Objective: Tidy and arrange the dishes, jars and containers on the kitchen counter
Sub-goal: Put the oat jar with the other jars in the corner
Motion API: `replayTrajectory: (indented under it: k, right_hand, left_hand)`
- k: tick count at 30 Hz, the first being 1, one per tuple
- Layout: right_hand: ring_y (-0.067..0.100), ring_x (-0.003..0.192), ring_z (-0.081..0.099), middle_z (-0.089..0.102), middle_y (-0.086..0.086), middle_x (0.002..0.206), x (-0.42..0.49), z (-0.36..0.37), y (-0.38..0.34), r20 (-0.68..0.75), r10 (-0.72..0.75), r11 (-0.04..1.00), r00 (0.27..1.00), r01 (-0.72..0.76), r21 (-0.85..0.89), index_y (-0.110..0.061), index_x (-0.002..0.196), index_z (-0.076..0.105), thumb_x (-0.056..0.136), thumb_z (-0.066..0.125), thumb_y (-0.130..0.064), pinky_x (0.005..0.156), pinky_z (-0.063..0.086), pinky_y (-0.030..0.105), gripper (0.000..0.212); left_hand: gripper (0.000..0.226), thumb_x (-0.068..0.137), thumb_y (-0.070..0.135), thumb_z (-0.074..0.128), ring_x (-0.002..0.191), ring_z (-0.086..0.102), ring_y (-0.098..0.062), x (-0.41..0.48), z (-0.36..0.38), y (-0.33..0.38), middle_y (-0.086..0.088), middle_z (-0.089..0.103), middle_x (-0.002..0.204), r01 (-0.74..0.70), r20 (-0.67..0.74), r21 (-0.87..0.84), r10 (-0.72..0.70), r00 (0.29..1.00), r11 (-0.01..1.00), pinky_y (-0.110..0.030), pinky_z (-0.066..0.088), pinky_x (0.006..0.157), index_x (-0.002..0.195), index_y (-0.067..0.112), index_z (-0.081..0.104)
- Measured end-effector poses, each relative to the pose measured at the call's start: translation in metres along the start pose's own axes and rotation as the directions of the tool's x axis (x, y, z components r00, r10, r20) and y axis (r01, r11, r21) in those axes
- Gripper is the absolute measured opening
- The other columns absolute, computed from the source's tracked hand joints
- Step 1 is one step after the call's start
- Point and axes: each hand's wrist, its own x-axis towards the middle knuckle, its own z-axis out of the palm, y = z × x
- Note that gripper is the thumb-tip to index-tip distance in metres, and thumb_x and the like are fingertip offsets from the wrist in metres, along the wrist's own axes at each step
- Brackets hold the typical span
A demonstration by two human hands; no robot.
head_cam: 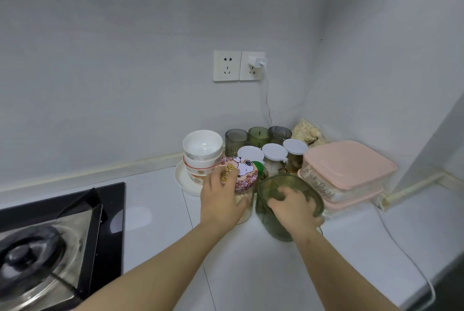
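Observation:
My left hand [222,195] grips a clear jar with a cartoon-dog flowered lid [244,172], fingers curled over the lid's near side. My right hand [292,206] reaches into a green see-through container [271,213], fingers hooked over its rim, thumb outside. Both stand on the white counter [155,213]. Behind them are three white-lidded jars [275,154] and three dark ribbed tumblers [236,138]. Stacked white bowls [202,150] sit on a white plate [183,180] to the left.
Two stacked pink-lidded boxes [349,165] fill the right corner, with a bag of flakes [306,131] behind. A gas hob [50,243] lies at the left. A white cable [401,253] trails from the wall socket [239,66] across the right counter.

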Motion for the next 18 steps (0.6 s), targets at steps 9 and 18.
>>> replayTrajectory:
  k: [9,18]
  right_hand:
    - [0.041,0.14,0.002,0.022,-0.001,0.153,-0.003,0.011,0.034,-0.005,-0.071,0.991,0.997,0.07,-0.11,-0.036,0.137,0.042,0.092,0.049,-0.021,0.105,0.033,0.045,0.048]
    - [0.042,0.14,0.003,0.024,0.001,0.152,0.002,0.018,0.041,-0.038,-0.142,0.972,0.989,0.132,-0.192,-0.037,0.137,0.041,0.092,0.05,-0.025,0.106,0.034,0.045,0.048]
  left_hand:
    - [0.062,0.089,0.033,0.053,0.136,0.025,-0.024,-0.002,0.0,-0.002,-0.002,0.016,0.152,-0.013,0.101,0.036,0.009,0.995,0.999,-0.033,0.026,0.112,0.145,0.026,0.027]
    - [0.076,0.083,0.03,0.062,0.143,0.012,-0.019,-0.004,-0.001,-0.008,0.002,0.007,0.155,-0.016,0.191,-0.029,0.021,0.981,0.999,-0.034,0.024,0.114,0.147,0.027,0.021]
